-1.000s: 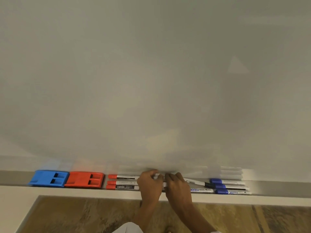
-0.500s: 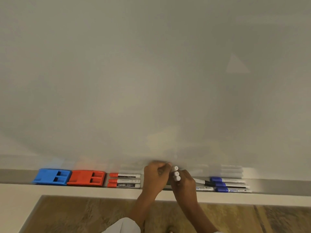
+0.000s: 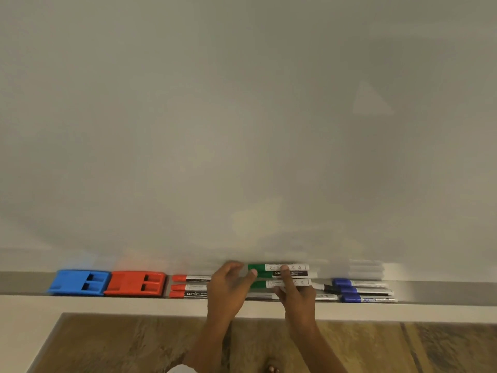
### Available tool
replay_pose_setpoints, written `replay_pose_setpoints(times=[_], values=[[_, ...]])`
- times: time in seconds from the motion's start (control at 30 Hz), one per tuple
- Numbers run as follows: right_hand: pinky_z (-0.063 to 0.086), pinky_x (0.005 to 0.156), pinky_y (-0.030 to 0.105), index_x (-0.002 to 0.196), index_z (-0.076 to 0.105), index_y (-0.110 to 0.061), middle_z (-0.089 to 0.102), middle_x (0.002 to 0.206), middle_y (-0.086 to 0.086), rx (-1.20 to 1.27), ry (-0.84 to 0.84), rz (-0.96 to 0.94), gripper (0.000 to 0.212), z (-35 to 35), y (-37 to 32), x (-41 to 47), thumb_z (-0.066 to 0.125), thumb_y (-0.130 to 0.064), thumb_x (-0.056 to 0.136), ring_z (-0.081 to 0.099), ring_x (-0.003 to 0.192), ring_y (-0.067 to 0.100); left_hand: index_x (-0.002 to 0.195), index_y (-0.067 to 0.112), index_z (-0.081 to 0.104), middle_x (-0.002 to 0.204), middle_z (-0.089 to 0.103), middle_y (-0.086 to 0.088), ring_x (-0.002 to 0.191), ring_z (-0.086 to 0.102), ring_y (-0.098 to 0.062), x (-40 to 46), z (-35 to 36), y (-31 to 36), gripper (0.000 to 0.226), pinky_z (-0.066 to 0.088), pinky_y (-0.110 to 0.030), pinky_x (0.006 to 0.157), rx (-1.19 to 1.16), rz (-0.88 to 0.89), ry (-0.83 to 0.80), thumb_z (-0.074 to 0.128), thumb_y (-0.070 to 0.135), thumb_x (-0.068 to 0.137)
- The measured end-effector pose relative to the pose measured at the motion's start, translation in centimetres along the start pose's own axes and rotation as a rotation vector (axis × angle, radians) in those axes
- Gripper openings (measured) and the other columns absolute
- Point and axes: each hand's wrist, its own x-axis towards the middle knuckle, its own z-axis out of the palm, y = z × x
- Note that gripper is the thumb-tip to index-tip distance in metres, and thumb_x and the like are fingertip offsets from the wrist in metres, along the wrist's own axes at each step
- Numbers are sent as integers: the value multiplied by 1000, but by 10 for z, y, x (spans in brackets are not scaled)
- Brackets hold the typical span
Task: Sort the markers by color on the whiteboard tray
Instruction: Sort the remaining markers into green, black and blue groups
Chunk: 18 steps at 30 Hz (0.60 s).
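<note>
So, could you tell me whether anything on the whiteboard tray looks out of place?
Yes: a black marker lies slanted among the blue markers at the right, the one colour not grouped.

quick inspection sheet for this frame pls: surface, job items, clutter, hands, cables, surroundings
Surface: grey whiteboard tray below the whiteboard.
Job's things: three red markers left of the hands; green markers held at centre; blue markers at right, a black-tipped marker beside them.
Clutter: blue eraser and red eraser side by side at the tray's left.
Hands: left hand touches the green caps, grip unclear; right hand grips the green markers' barrels.
Cables: nothing seen.
Surroundings: wooden floor below.
</note>
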Motion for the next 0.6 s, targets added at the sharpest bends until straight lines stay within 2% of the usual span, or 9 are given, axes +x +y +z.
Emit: replay_pose_setpoints(times=[0.1,0.17,0.23,0.3,0.43,0.5,0.6], values=[[56,72,34,103,65,-8,73,96,11,123,13,110,24,4,8,1,68,-23,85,71,90,24,101,23,67,97,75,0,87,73,-18,-8,4,-1,20,60,-42,81,-299,-314,-162,72,32,84],[56,67,29,103,65,-8,73,96,11,170,2,167,24,8,13,0,67,-23,85,71,88,22,105,16,64,98,75,-10,84,75,-27,-11,9,2,21,60,-48,78,-458,-405,-216,65,30,89],[57,62,26,105,64,-6,73,95,12,198,0,228,27,12,18,-2,68,-22,84,71,85,22,101,15,63,94,75,-11,75,75,-26,-9,15,1,21,61,-47,73,-463,-424,-181,62,33,90],[57,63,28,107,63,-3,72,98,15,195,2,267,30,15,24,-2,69,-21,84,70,90,26,95,19,62,88,74,-7,62,74,-19,-4,20,-4,20,62,-39,63,-357,-414,-108,62,38,89],[58,68,33,107,63,0,71,99,21,155,-5,294,30,20,30,1,68,-19,85,69,91,32,101,13,61,85,72,-11,50,65,-16,7,26,-14,30,51,-23,41,-236,-332,-28,63,41,88],[57,69,33,106,64,1,71,97,20,145,0,314,30,21,30,4,70,-19,83,69,90,31,100,9,63,84,72,-15,44,59,-13,10,25,-18,35,48,-22,39,-219,-323,-27,65,40,86],[57,66,29,103,66,-3,72,98,17,110,22,334,28,21,24,8,72,-20,82,69,92,29,98,8,66,81,72,-15,46,59,-14,14,23,-23,35,50,-26,44,-225,-304,-38,69,39,84]])
